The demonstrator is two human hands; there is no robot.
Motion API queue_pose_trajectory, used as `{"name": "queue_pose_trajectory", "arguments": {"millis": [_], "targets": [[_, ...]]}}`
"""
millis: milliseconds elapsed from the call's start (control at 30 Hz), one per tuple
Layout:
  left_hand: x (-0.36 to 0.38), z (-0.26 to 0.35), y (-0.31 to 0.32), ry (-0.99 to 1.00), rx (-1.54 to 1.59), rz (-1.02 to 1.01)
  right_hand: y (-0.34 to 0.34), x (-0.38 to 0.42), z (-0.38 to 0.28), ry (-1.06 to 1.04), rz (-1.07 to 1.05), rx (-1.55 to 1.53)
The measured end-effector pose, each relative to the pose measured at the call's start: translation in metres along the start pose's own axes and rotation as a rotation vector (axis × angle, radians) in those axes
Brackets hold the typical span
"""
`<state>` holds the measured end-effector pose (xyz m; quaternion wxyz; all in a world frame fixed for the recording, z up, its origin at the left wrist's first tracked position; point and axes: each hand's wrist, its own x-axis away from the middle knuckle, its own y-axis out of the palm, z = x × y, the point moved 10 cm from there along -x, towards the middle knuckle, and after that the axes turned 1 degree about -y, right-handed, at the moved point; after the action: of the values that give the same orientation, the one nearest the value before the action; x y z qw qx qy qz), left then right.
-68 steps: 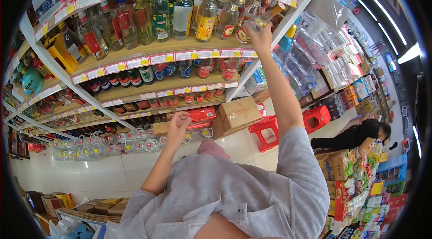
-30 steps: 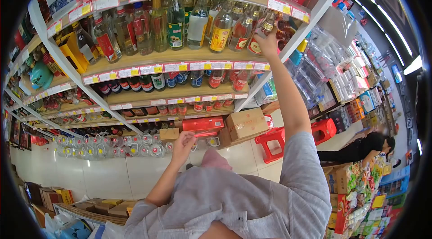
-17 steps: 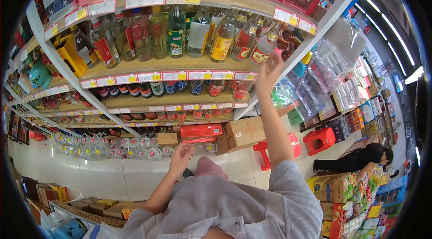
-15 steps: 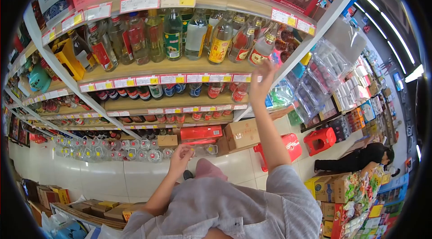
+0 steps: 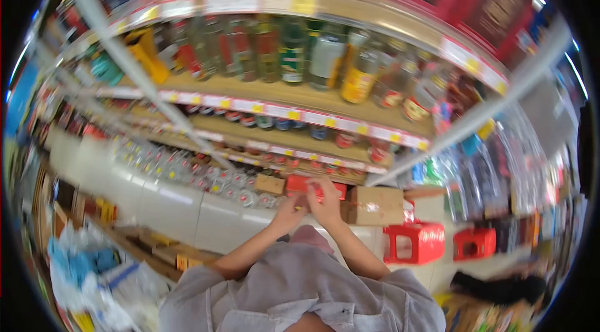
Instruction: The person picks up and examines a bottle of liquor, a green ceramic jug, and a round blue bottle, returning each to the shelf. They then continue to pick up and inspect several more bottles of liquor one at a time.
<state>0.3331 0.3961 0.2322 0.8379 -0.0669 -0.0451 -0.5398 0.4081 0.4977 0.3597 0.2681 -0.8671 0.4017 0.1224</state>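
My left hand (image 5: 290, 214) and my right hand (image 5: 324, 205) meet in front of my chest, their fingertips close together. The left fingers are pinched, with a small yellowish spot at their tips that is too small to name. My right fingers are bent in toward the left ones; blur hides what they hold. Beyond my hands a red box (image 5: 297, 184) rests low by the shelf. Glass bottles line the shelf above, among them a yellow-labelled bottle (image 5: 360, 76) and a clear bottle (image 5: 425, 96) at the right end.
A white price-tag strip (image 5: 269, 109) runs along the shelf edge. Several plastic jugs (image 5: 215, 177) stand on the floor at left, beside a cardboard box (image 5: 375, 205) at right. Red stools (image 5: 431, 241) stand to my right. Plastic bags (image 5: 94, 282) and cartons lie at lower left.
My right hand has come down from the bottle at the shelf's right end to meet my left hand. The view has shifted and turned, so shelf and stools appear displaced.
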Motion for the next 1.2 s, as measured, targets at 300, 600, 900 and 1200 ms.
{"name": "queue_pose_trajectory", "arguments": {"millis": [300,600,900,1200], "targets": [[0.028,0.043,0.007,-0.113,-0.069,0.083,0.062,0.046,0.098,0.31,-0.623,-0.296],[0.075,0.044,-0.045,-0.096,0.083,0.402,0.174,0.084,0.122,0.65,-0.754,-0.741],[0.097,0.085,-0.126,0.361,-0.581,0.441,0.287,0.106,0.062,1.32,-0.729,-1.281],[0.122,-0.082,-0.287,0.13,-0.308,0.632,0.364,0.088,-0.07,0.989,-0.79,-0.996]]}}
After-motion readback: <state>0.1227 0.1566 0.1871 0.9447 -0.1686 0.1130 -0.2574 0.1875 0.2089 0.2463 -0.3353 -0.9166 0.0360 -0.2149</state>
